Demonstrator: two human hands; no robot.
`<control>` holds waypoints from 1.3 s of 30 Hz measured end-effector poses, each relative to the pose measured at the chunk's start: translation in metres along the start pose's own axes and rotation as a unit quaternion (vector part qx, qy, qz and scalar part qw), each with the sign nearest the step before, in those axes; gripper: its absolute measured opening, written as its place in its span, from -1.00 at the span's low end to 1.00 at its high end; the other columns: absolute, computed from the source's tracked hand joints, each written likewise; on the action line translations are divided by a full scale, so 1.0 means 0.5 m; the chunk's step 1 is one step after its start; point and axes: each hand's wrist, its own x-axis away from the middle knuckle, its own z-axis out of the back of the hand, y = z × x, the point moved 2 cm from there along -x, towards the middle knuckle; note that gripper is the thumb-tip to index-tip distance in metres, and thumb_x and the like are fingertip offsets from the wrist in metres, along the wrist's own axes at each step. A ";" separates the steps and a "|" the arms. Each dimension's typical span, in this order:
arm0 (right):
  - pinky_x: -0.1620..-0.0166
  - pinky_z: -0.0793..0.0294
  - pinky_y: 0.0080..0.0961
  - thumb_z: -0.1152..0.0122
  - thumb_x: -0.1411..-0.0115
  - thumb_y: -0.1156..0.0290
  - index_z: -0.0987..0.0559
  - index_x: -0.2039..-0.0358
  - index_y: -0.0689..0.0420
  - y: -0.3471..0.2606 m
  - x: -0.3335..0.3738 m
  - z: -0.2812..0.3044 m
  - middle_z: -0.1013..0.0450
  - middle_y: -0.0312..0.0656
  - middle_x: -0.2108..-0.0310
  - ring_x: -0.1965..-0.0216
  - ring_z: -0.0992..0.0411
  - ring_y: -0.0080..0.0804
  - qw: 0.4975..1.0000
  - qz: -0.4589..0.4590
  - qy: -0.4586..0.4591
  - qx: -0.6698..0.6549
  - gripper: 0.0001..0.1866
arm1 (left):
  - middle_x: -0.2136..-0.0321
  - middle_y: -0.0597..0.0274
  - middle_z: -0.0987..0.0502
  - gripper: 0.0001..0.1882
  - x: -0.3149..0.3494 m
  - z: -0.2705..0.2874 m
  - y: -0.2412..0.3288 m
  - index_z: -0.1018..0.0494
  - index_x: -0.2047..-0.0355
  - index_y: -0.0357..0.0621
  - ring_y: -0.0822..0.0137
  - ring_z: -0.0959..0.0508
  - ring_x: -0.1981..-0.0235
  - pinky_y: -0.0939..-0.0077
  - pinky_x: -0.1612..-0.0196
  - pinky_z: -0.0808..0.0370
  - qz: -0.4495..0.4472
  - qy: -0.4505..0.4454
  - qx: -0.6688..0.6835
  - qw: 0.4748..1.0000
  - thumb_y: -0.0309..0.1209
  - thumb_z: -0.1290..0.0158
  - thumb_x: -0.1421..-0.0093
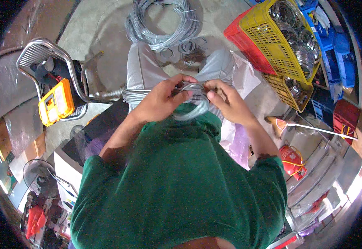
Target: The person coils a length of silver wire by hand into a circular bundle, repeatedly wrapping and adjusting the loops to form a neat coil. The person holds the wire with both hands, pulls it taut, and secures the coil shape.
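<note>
Between my hands, above my lap, is a small coil of grey metal wire [198, 108]. On its left side my left hand [161, 99] is closed, thumb and fingers pinching the strands. My right hand [226, 99] grips the upper right part, its thumb bent against the fingertips. The exact wire ends at the fingertips are too small to make out. Another bundle of grey wire [133, 96] lies by my left thigh, partly hidden by my left forearm. Beyond my knees a large wire coil [138, 31] rests on the floor, with small wire rings [188, 47] nearer me.
At the right, a yellow crate [274, 45] of wire coils sits against a red crate [245, 39], with blue bins [341, 54] behind. A broom [278, 125] and a red gas cylinder [292, 161] stand lower right. To the left, a metal chair [28, 68] carries an orange case [57, 101].
</note>
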 end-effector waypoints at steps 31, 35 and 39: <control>0.19 -0.47 -0.40 -0.11 -0.34 0.04 -0.51 -0.11 0.19 0.215 -0.380 0.070 -0.56 -0.11 0.42 0.33 -0.50 -0.36 0.903 0.005 0.277 0.330 -0.48 | 0.11 0.11 -0.61 -0.48 -0.074 0.184 -0.154 -0.45 -0.12 -0.27 0.31 -0.57 0.11 0.39 0.01 -0.44 0.012 0.268 0.063 0.961 -0.09 -0.02 -0.35; 0.04 -0.49 -0.23 -0.18 -0.28 0.03 -0.52 -0.07 0.23 0.240 -0.351 0.086 -0.58 0.07 0.16 0.14 -0.57 -0.06 0.944 -0.082 0.158 0.278 -0.45 | 0.12 -0.01 -0.61 -0.51 -0.043 0.170 -0.172 -0.49 -0.07 -0.26 0.23 -0.59 0.11 0.36 0.00 -0.46 0.012 0.216 -0.075 0.973 -0.11 -0.06 -0.32; 0.08 -0.51 -0.25 -0.22 -0.26 0.04 -0.53 -0.06 0.19 0.189 -0.244 0.066 -0.58 0.03 0.22 0.19 -0.57 -0.06 0.966 -0.009 0.113 0.233 -0.48 | 0.12 -0.08 -0.60 -0.47 -0.022 0.134 -0.176 -0.54 0.02 -0.23 0.00 -0.61 0.09 0.23 -0.02 -0.49 -0.064 0.046 -0.325 0.942 -0.02 -0.14 -0.22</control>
